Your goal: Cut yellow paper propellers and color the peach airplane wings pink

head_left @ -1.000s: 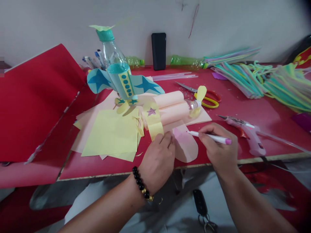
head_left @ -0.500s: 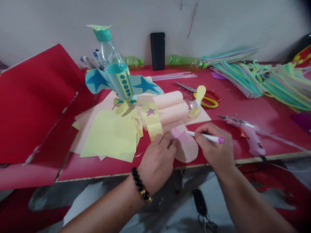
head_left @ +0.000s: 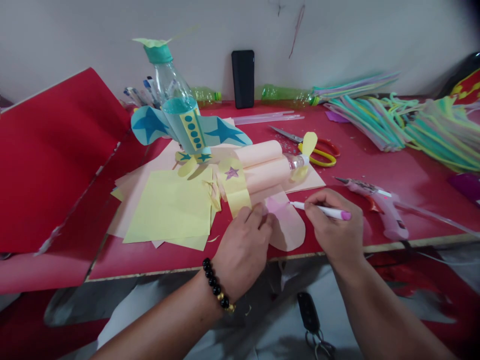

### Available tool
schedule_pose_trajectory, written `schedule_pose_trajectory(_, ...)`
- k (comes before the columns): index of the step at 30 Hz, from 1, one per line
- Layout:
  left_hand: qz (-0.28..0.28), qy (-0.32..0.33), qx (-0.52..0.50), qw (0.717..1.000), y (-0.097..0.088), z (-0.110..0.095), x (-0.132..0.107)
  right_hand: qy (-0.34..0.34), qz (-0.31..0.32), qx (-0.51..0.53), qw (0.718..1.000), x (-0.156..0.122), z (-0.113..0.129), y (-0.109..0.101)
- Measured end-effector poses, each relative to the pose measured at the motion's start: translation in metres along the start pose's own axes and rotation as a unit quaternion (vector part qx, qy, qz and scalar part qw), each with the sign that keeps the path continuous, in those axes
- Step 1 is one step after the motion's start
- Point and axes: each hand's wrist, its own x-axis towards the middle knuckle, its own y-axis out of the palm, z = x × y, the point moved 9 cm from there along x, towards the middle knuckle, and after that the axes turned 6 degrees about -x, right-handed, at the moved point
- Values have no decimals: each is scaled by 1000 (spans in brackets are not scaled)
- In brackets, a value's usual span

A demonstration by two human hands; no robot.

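A peach paper cutout with a rounded end [head_left: 288, 232] lies at the table's front edge, with a patch of pink marker colour on its upper part. Bent and close together, the fingers of my left hand [head_left: 243, 240] hold its left side down. My right hand [head_left: 337, 225] pinches a white felt-tip marker [head_left: 325, 211] with a pink end. The marker's tip is at the edge of the coloured patch. Just behind lies a bottle plane wrapped in peach paper [head_left: 262, 172], with yellow paper propeller blades and a yellow strip bearing a purple star.
A blue paper bottle plane [head_left: 183, 125] stands behind yellow paper sheets [head_left: 168, 210]. Scissors [head_left: 318, 152] and a pink glue gun [head_left: 386, 205] lie to the right. Further back are a black phone [head_left: 243, 79], green bottles and pipe cleaners [head_left: 375, 122]. A key fob [head_left: 308, 312] rests below the table edge.
My right hand and the marker have shifted slightly to the right, and the pink patch looks a little larger. My left hand stays in place.
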Motion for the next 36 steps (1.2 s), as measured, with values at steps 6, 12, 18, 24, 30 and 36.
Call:
schedule_pose_trajectory(6,-4,-6,-3,1000,-1,1,1,-9,13,17,1000,-1,1,2)
schedule_pose_trajectory(12,-7,-14,-11,1000,-2,1,1,-26,41,38,998,-2,3,4)
schedule_pose_trajectory(18,2,-10,-12,1000,1,0,1,-25,8,20,999,-2,2,-1)
schedule_pose_trajectory(24,3,-8,-9,1000,3,1,1,-71,65,38,995,-5,9,9)
schedule_pose_trajectory(30,-4,-13,-18,1000,1,2,0,-68,48,35,996,-6,8,5)
schedule_pose_trajectory(36,-12,-14,-21,1000,1,2,0,-87,61,62,992,-7,10,6)
